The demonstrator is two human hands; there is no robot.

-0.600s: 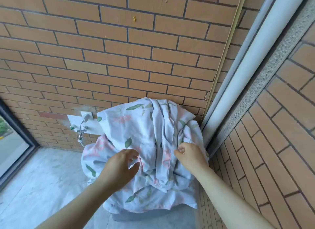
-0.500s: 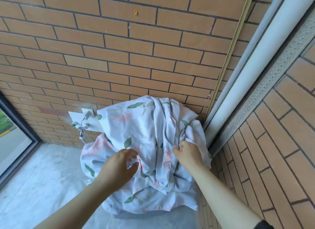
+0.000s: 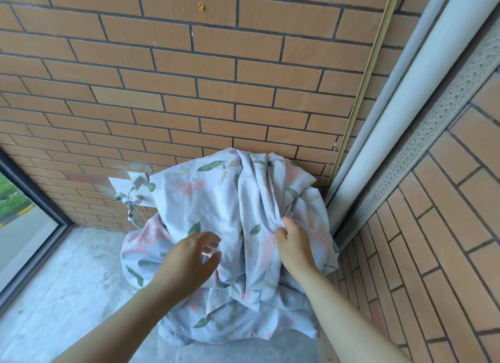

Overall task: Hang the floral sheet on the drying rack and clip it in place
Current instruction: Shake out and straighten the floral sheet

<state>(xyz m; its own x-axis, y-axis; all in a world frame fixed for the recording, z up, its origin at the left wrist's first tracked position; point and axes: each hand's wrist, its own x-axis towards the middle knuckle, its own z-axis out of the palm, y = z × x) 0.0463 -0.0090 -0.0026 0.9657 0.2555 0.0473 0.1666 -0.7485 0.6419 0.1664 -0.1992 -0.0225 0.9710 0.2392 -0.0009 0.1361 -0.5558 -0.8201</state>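
Our right hand (image 3: pixel 293 245) is pinching a fold of the floral sheet (image 3: pixel 216 200), and we are aiming our loosely open, empty left hand (image 3: pixel 189 261) at another fold to lift evenly.

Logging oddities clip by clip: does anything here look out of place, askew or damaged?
The floral sheet lies crumpled in a heap by the brick wall, not hung or spread. The right hand pinches a fold. A yellow blob marks the wall higher up.
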